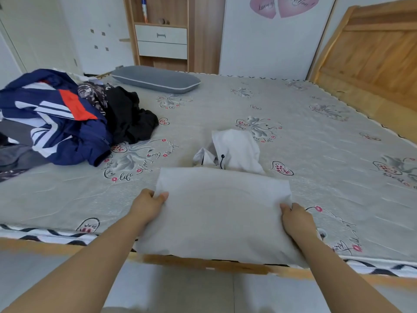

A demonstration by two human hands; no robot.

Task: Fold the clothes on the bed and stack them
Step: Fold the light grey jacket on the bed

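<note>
Several unfolded clothes, a navy striped jacket [54,118] and a black garment [128,116], lie heaped at the bed's [316,143] left. The left hand [149,203] pinches the folded white hoodie's [221,211] left edge; the right hand [295,219] grips its right edge, near the bed's front edge.

Bed [293,136] w/ white garment [221,211] at near edge, clothes pile [67,118] left, grey pillow [155,79] far side.

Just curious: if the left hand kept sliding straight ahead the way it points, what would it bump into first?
Probably the white hood beyond the folded white garment that the left hand grips; depth is uncertain.
</note>
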